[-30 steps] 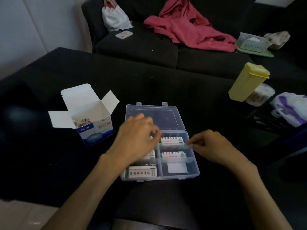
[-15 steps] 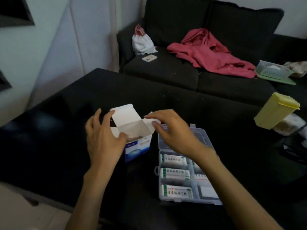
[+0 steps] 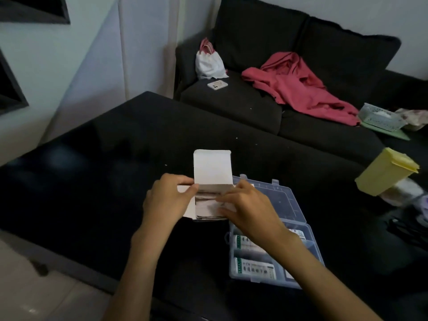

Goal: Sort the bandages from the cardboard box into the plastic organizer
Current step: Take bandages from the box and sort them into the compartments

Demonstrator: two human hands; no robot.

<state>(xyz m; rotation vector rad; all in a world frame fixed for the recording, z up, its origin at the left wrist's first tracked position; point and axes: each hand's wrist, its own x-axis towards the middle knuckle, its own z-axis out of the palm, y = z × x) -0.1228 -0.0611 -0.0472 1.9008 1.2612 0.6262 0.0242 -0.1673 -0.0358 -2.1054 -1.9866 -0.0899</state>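
The white cardboard box stands on the black table with its top flap raised and its mouth facing me. Bandage packets show inside it. My left hand grips the box's left side, thumb on the rim. My right hand reaches into the box's mouth, its fingers curled among the packets; the fingertips are hidden. Just right of the box lies the clear plastic organizer, lid open, with white bandage packs in its near compartments. My right forearm covers part of it.
A yellow lidded container stands at the table's right, with bags beside it. Behind the table a dark sofa carries a red garment, a white bag, a phone and a small basket.
Both hands left the organizer and went to the box. The box has been turned with its mouth toward me, the left hand now grips its side and the right hand reaches inside.
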